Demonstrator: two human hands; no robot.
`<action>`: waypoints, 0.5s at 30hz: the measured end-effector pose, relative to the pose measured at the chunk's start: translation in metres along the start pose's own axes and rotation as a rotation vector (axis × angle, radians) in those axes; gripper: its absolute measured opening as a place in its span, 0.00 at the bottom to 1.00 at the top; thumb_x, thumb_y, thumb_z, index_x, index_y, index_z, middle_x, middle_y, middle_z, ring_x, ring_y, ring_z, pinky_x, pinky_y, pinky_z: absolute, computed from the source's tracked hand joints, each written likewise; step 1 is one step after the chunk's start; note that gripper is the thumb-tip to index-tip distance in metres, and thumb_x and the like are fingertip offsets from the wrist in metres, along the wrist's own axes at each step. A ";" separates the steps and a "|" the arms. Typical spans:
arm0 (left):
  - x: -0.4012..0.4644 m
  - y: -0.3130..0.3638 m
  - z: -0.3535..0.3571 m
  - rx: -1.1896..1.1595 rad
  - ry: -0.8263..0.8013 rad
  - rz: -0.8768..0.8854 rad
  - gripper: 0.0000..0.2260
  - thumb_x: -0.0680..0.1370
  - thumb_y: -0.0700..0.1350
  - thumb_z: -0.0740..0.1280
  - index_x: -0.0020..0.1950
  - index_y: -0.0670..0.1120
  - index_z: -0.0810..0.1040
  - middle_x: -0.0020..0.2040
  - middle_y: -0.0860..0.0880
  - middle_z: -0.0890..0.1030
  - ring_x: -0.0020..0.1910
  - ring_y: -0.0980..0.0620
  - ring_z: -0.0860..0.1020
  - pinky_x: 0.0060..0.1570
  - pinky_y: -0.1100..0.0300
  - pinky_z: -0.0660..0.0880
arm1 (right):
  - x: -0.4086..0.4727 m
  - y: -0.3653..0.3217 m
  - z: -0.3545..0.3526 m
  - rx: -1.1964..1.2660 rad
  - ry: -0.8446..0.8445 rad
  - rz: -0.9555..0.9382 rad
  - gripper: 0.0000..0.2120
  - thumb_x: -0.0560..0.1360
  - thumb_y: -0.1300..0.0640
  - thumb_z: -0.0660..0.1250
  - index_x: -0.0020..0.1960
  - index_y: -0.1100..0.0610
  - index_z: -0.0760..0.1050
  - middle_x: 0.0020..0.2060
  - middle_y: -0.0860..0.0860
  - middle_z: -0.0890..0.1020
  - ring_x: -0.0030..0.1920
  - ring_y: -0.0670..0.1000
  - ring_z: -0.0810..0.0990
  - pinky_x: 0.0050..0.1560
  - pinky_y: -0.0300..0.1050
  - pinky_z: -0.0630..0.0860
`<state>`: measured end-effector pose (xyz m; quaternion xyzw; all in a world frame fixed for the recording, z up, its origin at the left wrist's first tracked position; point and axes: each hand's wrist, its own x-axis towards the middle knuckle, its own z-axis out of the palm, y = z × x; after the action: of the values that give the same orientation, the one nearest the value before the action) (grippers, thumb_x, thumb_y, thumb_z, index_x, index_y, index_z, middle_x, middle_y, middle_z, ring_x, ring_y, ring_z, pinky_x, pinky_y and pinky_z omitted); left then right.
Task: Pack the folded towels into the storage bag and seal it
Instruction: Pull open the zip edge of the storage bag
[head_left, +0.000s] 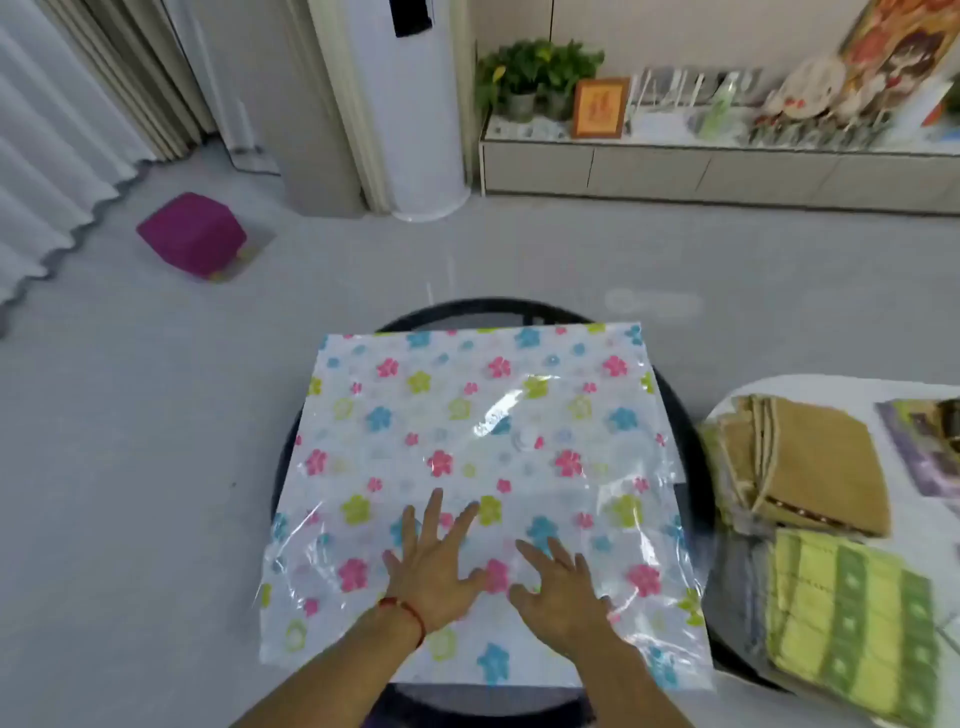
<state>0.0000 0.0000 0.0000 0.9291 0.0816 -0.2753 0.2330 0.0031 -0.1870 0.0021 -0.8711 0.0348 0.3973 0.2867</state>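
Flowered storage bag (483, 467) spread flat over round dark desk (693, 415), overhanging its edges. Left hand (434, 566) and right hand (563, 592) pressed flat, fingers splayed, near edge. Folded towels (852, 623) stacked right, on white desk (810, 387). Bare floor (130, 493) left; magenta box (192, 234) far off.

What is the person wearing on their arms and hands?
Almost nothing. Both forearms are bare, with no sleeves showing. The left hand has a thin red string bracelet tied round its wrist. The right hand has no bracelet, watch or glove. I cannot see any rings.
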 end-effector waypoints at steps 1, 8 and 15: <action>0.009 -0.008 0.022 0.021 -0.020 -0.001 0.35 0.76 0.64 0.61 0.76 0.71 0.43 0.78 0.57 0.32 0.77 0.42 0.33 0.70 0.28 0.43 | 0.013 0.011 0.017 -0.087 -0.026 0.009 0.31 0.81 0.38 0.58 0.82 0.35 0.52 0.84 0.46 0.44 0.83 0.60 0.40 0.75 0.77 0.47; 0.050 -0.087 0.169 0.492 0.266 0.218 0.32 0.78 0.63 0.53 0.80 0.61 0.45 0.82 0.46 0.43 0.79 0.36 0.42 0.66 0.25 0.48 | 0.094 0.101 0.135 -0.510 0.320 -0.230 0.34 0.82 0.35 0.49 0.84 0.41 0.44 0.84 0.54 0.38 0.81 0.68 0.35 0.72 0.81 0.42; 0.067 -0.115 0.206 0.507 0.499 0.358 0.31 0.79 0.62 0.53 0.81 0.58 0.47 0.82 0.45 0.48 0.79 0.36 0.45 0.66 0.23 0.47 | 0.115 0.129 0.174 -0.526 0.635 -0.353 0.34 0.81 0.37 0.51 0.84 0.46 0.52 0.84 0.56 0.49 0.82 0.68 0.43 0.73 0.81 0.45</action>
<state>-0.0737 0.0035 -0.2342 0.9951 -0.0980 -0.0077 0.0136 -0.0733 -0.1833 -0.2309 -0.9857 -0.1301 0.0505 0.0940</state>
